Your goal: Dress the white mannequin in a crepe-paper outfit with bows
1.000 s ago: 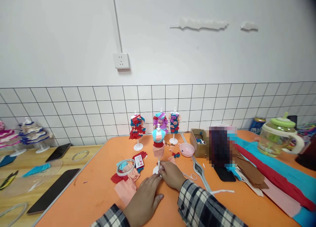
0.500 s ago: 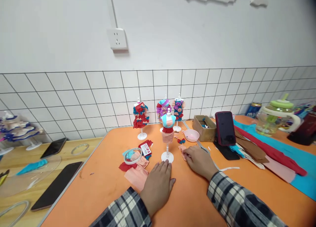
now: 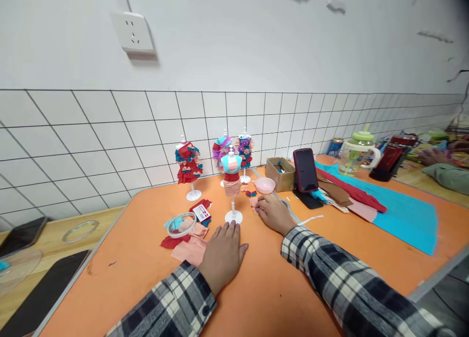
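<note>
dressed mannequin (image 3: 232, 180) stood on orange table (image 3: 146, 259).
left hand (image 3: 223, 251) laid flat, empty, near its base (perhaps steadying); pink scrap (image 3: 253, 201) touched by right hand (image 3: 273, 212), grip unclear.

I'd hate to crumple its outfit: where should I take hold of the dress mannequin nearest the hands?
Pinch the bare white stem between the skirt and the round base, coming from the front, where the left hand lies flat. The mannequin stands upright, its stem is bare and slim, and other dressed mannequins stand close behind.
</note>
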### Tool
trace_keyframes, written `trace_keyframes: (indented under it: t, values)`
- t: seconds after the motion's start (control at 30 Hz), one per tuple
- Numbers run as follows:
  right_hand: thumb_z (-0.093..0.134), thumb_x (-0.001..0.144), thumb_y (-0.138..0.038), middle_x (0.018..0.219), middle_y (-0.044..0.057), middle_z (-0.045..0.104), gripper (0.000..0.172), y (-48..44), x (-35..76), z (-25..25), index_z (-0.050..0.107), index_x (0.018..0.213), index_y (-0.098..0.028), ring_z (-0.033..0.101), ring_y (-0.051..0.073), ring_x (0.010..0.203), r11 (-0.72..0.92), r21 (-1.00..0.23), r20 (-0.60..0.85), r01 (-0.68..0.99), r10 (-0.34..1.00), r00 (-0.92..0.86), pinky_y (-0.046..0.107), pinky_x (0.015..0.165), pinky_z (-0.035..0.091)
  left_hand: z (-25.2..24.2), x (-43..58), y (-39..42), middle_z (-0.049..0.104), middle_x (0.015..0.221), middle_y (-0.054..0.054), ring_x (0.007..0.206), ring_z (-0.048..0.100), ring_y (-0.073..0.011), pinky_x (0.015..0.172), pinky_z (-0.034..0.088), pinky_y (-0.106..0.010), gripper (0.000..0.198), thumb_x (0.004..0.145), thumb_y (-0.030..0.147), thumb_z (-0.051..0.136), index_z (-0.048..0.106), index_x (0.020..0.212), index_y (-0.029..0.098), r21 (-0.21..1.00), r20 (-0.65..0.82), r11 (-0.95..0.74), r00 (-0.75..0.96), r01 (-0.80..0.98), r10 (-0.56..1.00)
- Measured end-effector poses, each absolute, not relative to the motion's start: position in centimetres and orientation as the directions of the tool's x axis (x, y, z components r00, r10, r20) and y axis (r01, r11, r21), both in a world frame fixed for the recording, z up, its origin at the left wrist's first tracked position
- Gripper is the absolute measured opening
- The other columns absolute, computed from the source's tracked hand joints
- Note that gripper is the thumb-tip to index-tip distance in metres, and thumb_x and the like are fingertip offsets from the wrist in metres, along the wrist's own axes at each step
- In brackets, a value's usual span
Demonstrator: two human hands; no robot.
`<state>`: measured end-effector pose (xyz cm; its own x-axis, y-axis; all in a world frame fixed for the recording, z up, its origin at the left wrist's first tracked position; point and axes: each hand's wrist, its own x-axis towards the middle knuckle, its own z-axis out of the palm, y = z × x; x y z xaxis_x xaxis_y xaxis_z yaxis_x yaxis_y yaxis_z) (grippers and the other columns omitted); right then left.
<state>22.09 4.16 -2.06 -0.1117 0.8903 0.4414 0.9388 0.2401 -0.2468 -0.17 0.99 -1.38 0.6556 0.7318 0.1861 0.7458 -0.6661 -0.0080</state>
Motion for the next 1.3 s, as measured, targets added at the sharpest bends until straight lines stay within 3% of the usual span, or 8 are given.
trace_keyframes:
  t: [0.13, 0.33, 0.53, 0.8, 0.97, 1.07, 1.2, 1.3]
  values:
    - [0.048, 0.092, -0.028, 0.111, 0.009, 0.063, 0.023, 4.3, 22.5, -2.5, 0.069, 0.095, -0.020, 0.052, 0.024, 0.108, 0.218, -0.351, 0.502, 0.911, 0.865, -0.014, 0.034, 0.092, 0.036, -1.5, -0.3, 0.9, 0.049, 0.142, -0.022, 0.131, 0.046, -0.0357, 0.108, 0.034, -0.050, 0.054, 0.094, 0.039, 0.046, 0.050, 0.136, 0.005, -0.021, 0.191, -0.661, 0.652, 0.750, 0.734]
    - [0.038, 0.093, -0.034, 0.083, 0.007, 0.069, 0.031, 5.1, 23.6, -3.3, 0.063, 0.101, -0.018, 0.062, 0.021, 0.077, 0.154, -0.569, 0.460, 0.808, 0.874, 0.157, 0.030, 0.067, 0.042, -1.5, -0.4, 0.7, 0.050, 0.143, -0.020, 0.132, 0.045, -0.0349, 0.108, 0.033, -0.049, 0.053, 0.095, 0.042, 0.045, 0.051, 0.136, 0.008, -0.017, 0.182, -0.653, 0.644, 0.758, 0.743]
    - [0.044, 0.089, -0.042, 0.081, 0.005, 0.069, 0.030, 4.9, 24.0, -2.9, 0.061, 0.097, -0.020, 0.062, 0.021, 0.073, 0.247, -0.702, 0.428, 0.668, 0.896, 0.118, 0.029, 0.064, 0.042, -1.2, -0.3, 0.4, 0.050, 0.143, -0.015, 0.134, 0.042, -0.0328, 0.111, 0.029, -0.050, 0.048, 0.095, 0.038, 0.046, 0.048, 0.137, 0.015, 0.016, 0.214, -0.696, 0.677, 0.718, 0.704]
    - [0.043, 0.092, -0.045, 0.077, 0.002, 0.063, 0.027, 1.4, 20.7, -2.2, 0.055, 0.091, -0.020, 0.061, 0.017, 0.072, 0.437, -0.821, 0.421, 0.368, 0.898, -0.128, 0.027, 0.068, 0.048, -1.3, -0.4, 0.2, 0.032, 0.155, -0.012, 0.145, 0.022, -0.0313, 0.114, 0.025, -0.052, 0.079, 0.088, 0.052, 0.055, 0.019, 0.152, 0.021, 0.363, 0.381, -0.614, 0.490, 0.701, 0.784]
    - [0.050, 0.091, -0.048, 0.073, -0.001, 0.056, 0.027, 0.3, 19.1, -2.5, 0.054, 0.088, -0.021, 0.056, 0.015, 0.069, 0.389, -0.920, 0.372, 0.048, 0.905, -0.204, 0.026, 0.066, 0.046, -1.4, -0.2, 0.2, 0.046, 0.146, -0.002, 0.141, 0.022, -0.0384, 0.108, 0.025, -0.062, 0.028, 0.084, 0.044, 0.065, 0.066, 0.108, 0.030, 0.425, 0.411, -0.559, 0.399, 0.712, 0.820]
    - [0.050, 0.090, -0.052, 0.073, -0.001, 0.056, 0.030, 0.6, 19.4, -2.6, 0.053, 0.088, -0.022, 0.054, 0.015, 0.069, 0.348, -0.937, 0.338, 0.046, 0.929, -0.148, 0.026, 0.065, 0.044, -1.2, -0.4, 0.3, 0.057, 0.134, -0.004, 0.136, 0.033, -0.0350, 0.107, 0.030, -0.057, 0.011, 0.083, 0.035, 0.067, 0.065, 0.083, 0.024, 0.473, 0.442, -0.569, 0.378, 0.673, 0.814]
    - [0.035, 0.093, -0.061, 0.092, 0.005, 0.063, 0.047, 0.7, 19.7, -2.7, 0.050, 0.116, -0.023, 0.058, 0.019, 0.082, 0.292, -0.957, 0.288, -0.003, 0.944, -0.161, 0.030, 0.068, 0.046, -1.0, -0.8, 0.3, 0.066, 0.109, -0.008, 0.115, 0.052, -0.0282, 0.097, 0.041, -0.044, 0.005, 0.084, 0.026, 0.061, 0.060, 0.084, 0.021, 0.510, 0.488, -0.608, 0.378, 0.608, 0.787]
    - [0.049, 0.087, -0.061, 0.112, 0.010, 0.062, 0.062, 0.3, 19.3, -2.7, 0.037, 0.134, -0.023, 0.058, 0.021, 0.100, 0.305, -0.952, 0.291, 0.015, 0.921, -0.258, 0.032, 0.077, 0.047, -0.8, -0.8, 0.1, 0.066, 0.087, -0.005, 0.088, 0.059, -0.0221, 0.080, 0.046, -0.035, 0.004, 0.084, 0.021, 0.055, 0.058, 0.081, 0.020, 0.520, 0.416, -0.583, 0.412, 0.624, 0.811]
